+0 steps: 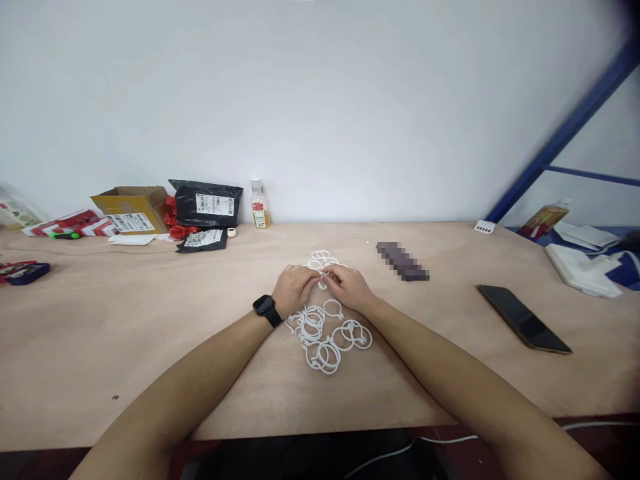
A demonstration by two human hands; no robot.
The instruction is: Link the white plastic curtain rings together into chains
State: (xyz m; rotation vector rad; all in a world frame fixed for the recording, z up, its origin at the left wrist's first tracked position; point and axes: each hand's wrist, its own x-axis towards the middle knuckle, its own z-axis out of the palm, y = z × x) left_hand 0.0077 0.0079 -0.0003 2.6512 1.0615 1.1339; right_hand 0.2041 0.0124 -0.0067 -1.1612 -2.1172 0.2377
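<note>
Both my hands meet over the middle of a wooden table (150,347). My left hand (294,288), with a black watch on its wrist, and my right hand (350,287) pinch a small white plastic ring (323,280) between their fingertips. Several more white rings (327,337) lie in a loose pile just below my hands. A few further rings (321,257) lie just beyond my fingers. Both hands have curled fingers closed on the ring.
A dark phone (523,327) lies to the right. A blurred dark bar (403,261) is past my right hand. At the back left stand a cardboard box (131,208), a black mail bag (206,203) and a small bottle (259,203). White items (580,267) lie far right.
</note>
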